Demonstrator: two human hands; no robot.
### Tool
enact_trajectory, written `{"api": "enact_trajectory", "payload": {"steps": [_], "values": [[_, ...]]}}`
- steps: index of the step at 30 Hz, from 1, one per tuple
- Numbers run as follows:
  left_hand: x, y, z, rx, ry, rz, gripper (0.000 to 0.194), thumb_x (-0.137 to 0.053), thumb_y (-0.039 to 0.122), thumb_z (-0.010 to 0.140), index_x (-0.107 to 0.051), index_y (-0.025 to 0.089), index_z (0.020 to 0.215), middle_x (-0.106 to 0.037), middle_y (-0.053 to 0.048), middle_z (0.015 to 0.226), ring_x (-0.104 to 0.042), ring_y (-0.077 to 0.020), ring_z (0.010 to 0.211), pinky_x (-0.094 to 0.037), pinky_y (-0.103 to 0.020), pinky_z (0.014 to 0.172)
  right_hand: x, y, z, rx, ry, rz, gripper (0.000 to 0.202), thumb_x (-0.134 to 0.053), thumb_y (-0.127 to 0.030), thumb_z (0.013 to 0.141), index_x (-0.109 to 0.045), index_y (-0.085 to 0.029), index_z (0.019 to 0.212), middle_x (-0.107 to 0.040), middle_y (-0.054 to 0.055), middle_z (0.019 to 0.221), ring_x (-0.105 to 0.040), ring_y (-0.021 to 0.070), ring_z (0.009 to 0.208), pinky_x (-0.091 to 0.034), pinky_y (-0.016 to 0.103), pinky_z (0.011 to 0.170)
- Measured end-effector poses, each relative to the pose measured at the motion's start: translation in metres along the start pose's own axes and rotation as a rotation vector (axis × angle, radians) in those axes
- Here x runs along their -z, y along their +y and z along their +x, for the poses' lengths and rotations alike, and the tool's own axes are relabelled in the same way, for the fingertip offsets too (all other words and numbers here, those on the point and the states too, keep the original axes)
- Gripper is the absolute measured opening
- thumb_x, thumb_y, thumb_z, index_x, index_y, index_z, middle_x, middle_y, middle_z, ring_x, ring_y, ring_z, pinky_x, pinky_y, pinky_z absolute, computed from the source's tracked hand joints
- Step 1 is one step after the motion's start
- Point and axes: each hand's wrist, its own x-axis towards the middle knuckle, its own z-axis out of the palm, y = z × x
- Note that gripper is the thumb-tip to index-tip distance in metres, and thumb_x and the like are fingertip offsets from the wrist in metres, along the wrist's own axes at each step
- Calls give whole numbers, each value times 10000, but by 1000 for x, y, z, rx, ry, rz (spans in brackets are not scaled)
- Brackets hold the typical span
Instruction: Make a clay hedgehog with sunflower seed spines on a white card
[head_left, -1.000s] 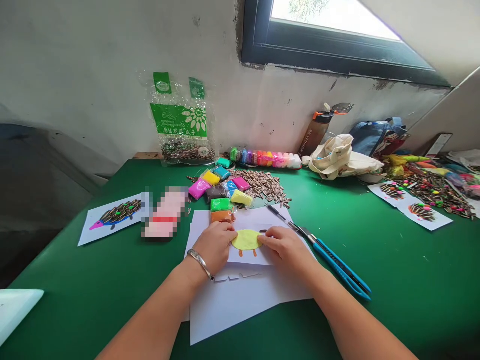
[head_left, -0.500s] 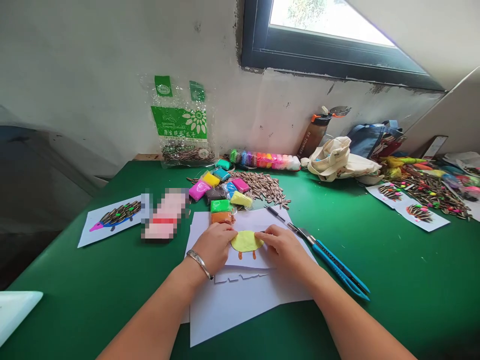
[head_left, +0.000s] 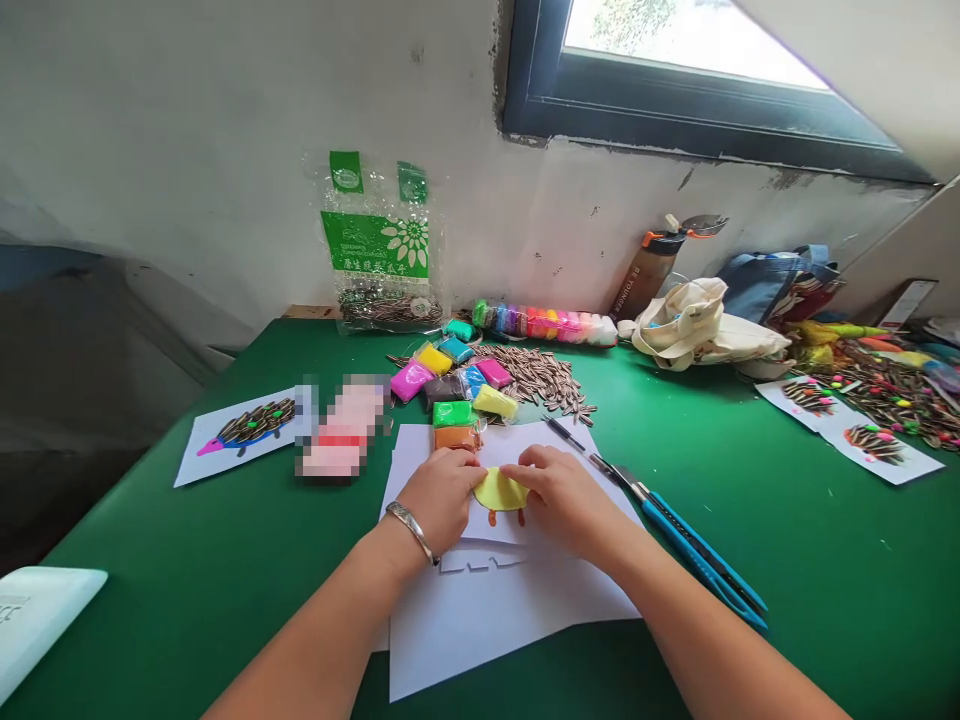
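Just below the frame's centre, yellow clay (head_left: 501, 494) lies on paper (head_left: 505, 535), two legs (head_left: 493, 518) laid, visible face plain. Left hand (head_left: 439, 500) and right hand (head_left: 561, 497) touch its edges, fingers bent; whether pinching, I cannot tell.

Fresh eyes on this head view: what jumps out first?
Probably the bright yellow oval on white paper at the centre, between the left hand and right hand, both touching it. Just beyond sit vividly coloured packets, with a heap of striped seeds to their right. A clear bag with green printing stands behind, against the wall.
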Motion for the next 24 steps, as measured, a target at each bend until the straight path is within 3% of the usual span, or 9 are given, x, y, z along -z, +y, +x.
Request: {"api": "enact_trajectory", "payload": {"steps": [5, 12, 17, 24], "values": [[0, 1, 0, 8, -8, 13, 378, -432, 9, 772, -705, 206, 942, -642, -74, 980, -545, -223, 999, -478, -345, 879, -11, 3, -1, 11, 1, -58, 225, -603, -168, 787, -677, -308, 947, -588, 31, 903, -490, 169, 796, -268, 285, 646], [2, 1, 1, 4, -13, 12, 375, -426, -2, 771, -700, 187, 942, -650, -77, 998, -551, -223, 1004, -474, -355, 898, -11, -1, 0, -22, 12, -93, 209, -636, -158, 752, -671, -287, 913, -585, 33, 870, -490, 174, 810, -254, 292, 658], [-1, -2, 1, 25, 11, 12, 362, -419, 19, 801, -694, 174, 979, -651, -82, 1038, -559, -226, 1006, -484, -350, 898, -14, 1, 2, -35, 61, -95, 281, -682, -190, 723, -654, -298, 980, -563, 43, 958, -488, 185, 848, -256, 295, 671], [-1, -3, 1, 36, 1, 18, 356, -430, 21, 796, -717, 177, 938, -656, -79, 1036, -566, -225, 994, -493, -353, 892, -10, -6, 8, -17, 2, -185, 222, -677, -259, 745, -666, -282, 965, -582, 56, 959, -475, 200, 853, -249, 313, 686]]}}
